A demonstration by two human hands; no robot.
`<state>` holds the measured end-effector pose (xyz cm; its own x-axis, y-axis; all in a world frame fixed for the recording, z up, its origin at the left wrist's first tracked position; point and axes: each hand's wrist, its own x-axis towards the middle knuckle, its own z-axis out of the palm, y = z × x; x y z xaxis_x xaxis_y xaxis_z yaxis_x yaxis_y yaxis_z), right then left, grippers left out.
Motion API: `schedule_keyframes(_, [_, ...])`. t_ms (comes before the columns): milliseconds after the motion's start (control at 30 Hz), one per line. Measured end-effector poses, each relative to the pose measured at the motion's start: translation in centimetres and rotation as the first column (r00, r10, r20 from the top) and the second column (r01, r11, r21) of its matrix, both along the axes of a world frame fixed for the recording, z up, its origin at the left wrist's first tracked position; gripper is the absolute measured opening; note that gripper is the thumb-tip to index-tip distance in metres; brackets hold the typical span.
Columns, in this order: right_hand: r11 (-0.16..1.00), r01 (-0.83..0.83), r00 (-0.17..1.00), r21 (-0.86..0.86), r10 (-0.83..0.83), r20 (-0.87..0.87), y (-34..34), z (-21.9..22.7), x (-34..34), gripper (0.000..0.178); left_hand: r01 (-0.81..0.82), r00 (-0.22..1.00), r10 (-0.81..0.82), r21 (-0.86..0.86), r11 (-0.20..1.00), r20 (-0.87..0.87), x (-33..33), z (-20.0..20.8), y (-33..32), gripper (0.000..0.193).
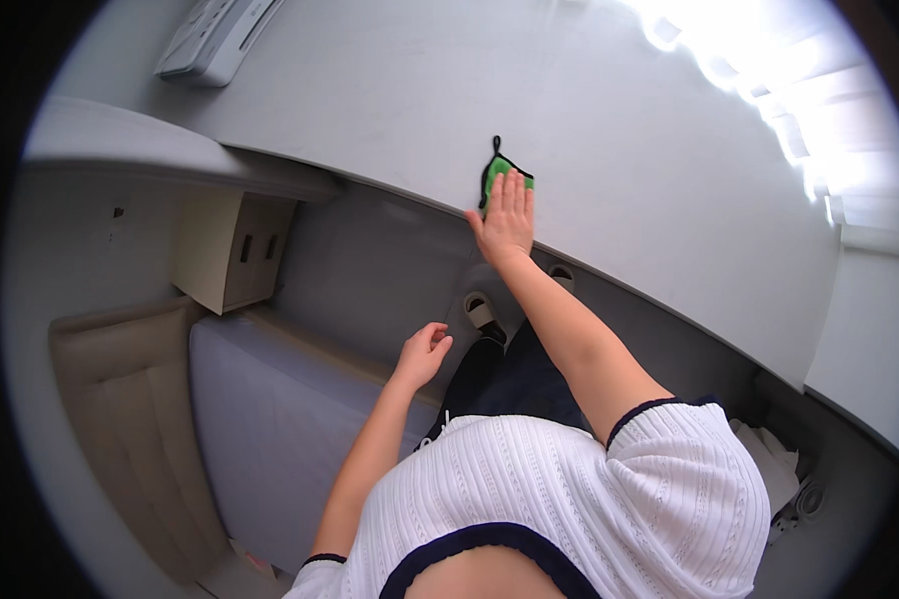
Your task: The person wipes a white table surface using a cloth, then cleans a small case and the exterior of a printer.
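Presently: right hand (506,218), grip apart, flat on green cloth (499,170), surface (390,110) at 12 o'clock; left hand (425,354) loosely curled, empty.

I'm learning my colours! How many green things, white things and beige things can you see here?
Green: 1, the green cloth under the right hand
White: 1, the remote control
Beige: 1, the cushion
Total: 3
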<state>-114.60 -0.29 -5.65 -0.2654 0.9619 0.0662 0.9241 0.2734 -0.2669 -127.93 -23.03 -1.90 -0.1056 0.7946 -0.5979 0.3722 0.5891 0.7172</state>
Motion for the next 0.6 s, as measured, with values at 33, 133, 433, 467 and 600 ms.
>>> schedule_keyframes(33, [0.999, -0.04, 0.999, -0.006, 0.04, -0.036, 0.5, 0.2, -2.3, 0.09, -0.018, 1.0, 0.018, -0.005, 1.0, -0.007, -0.3, -0.2, -0.9, 0.035])
schedule_keyframes(133, [0.993, -0.117, 0.992, 0.025, 0.119, -0.046, 2.7, -0.2, -7.9, 0.098, -0.115, 0.993, 0.115, 0.012, 0.993, -0.009, -0.9, -0.7, -2.8, 0.034])
schedule_keyframes(433, [0.946, -0.323, 0.946, 0.034, 0.323, -0.02, 6.3, -0.5, -14.3, 0.102, -0.207, 0.978, 0.207, -0.035, 0.978, -0.004, -0.3, -1.0, -6.0, 0.036])
schedule_keyframes(467, [0.939, -0.34, 0.94, 0.045, 0.341, -0.023, 6.6, -0.7, -13.6, 0.101, -0.191, 0.981, 0.192, -0.031, 0.981, 0.005, -0.3, -0.9, -5.5, 0.036])
schedule_keyframes(600, [0.983, -0.183, 0.983, 0.013, 0.183, 0.015, 7.8, -1.1, -8.3, 0.091, -0.157, 0.988, 0.157, 0.02, 0.987, -0.009, -1.5, -1.3, -2.1, 0.039])
